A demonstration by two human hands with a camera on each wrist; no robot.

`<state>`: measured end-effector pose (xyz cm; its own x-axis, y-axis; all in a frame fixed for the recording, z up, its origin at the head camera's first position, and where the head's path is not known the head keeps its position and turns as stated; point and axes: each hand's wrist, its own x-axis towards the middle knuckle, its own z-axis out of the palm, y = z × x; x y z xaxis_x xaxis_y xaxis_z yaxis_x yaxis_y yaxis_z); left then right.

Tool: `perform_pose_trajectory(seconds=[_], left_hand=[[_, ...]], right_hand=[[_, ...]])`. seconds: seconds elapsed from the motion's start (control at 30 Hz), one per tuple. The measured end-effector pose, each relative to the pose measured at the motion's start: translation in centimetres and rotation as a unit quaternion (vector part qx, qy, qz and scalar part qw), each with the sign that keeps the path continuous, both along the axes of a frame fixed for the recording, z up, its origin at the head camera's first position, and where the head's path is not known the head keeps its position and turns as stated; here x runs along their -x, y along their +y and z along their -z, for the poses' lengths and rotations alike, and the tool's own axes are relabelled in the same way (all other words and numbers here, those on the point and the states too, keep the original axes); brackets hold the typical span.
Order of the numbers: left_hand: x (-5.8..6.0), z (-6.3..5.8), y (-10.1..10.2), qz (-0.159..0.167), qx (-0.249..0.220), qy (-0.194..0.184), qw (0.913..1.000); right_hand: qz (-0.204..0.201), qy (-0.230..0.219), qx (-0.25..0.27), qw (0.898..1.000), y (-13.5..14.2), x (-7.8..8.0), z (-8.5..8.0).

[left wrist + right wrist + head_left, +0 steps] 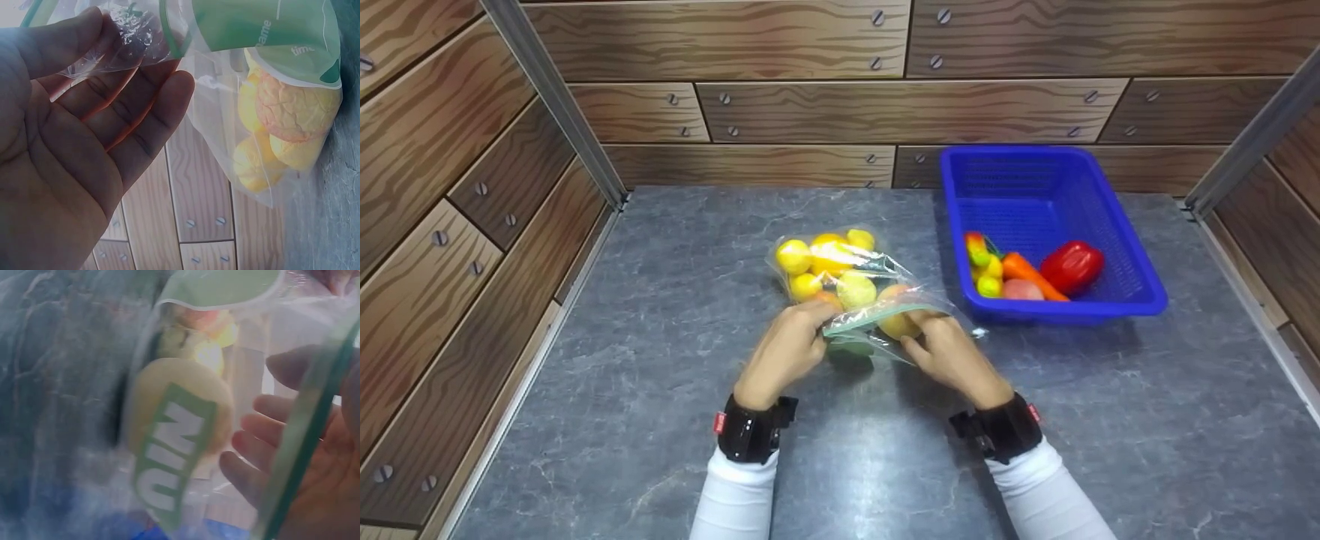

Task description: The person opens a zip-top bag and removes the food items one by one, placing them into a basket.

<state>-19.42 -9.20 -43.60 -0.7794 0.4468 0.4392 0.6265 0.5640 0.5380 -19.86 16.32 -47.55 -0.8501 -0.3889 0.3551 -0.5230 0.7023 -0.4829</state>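
A clear zip bag (885, 274) with a green seal strip lies mid-table, holding several yellow and orange fruits (831, 256). My left hand (786, 346) pinches the mouth edge of the bag between thumb and finger; its other fingers extend loosely in the left wrist view. My right hand (952, 352) is at the bag's mouth, fingers spread and partly behind the seal strip. Close to those fingers, a round pale yellow fruit (183, 382) sits within the bag, seen through the plastic and its green print. A wrinkled yellow-pink fruit (292, 107) shows inside the bag too.
A blue plastic basket (1151, 289) stands at the right rear. In it lie a red bell pepper (1072, 268), a carrot (1027, 275), a pinkish round item (1023, 290) and small yellow-green pieces (988, 277). Wood-patterned panels (802, 112) wall the grey table (660, 390).
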Motion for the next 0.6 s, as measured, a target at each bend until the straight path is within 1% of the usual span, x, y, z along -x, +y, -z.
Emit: perform_pose_trajectory(seconds=[0.07, 0.17, 0.3, 0.37, 0.43, 0.6], left_hand=[[0.0, 0.1, 0.0, -0.002, 0.003, 0.008, 1.0000], [0.0, 0.2, 0.1, -0.001, 0.001, 0.015, 0.9999], [0.1, 0.4, 0.2, 0.005, -0.005, 0.009, 0.9999], [0.1, 0.4, 0.2, 0.007, -0.003, 0.007, 0.9999], [0.0, 0.4, 0.3, 0.006, 0.000, 0.005, 1.0000], [0.0, 0.4, 0.3, 0.009, 0.004, -0.006, 0.9999]], right_hand=[[0.013, -0.004, 0.001, 1.000, -0.1, 0.2, 0.3], [0.034, -0.023, 0.005, 0.999, -0.3, 0.4, 0.5], [0.053, -0.071, 0.024, 0.996, -0.6, 0.6, 0.8], [0.056, -0.089, 0.034, 0.994, -0.7, 0.8, 1.1], [0.054, -0.097, 0.047, 0.993, -0.8, 1.0, 1.4], [0.050, -0.096, 0.070, 0.992, -0.7, 1.5, 1.8]])
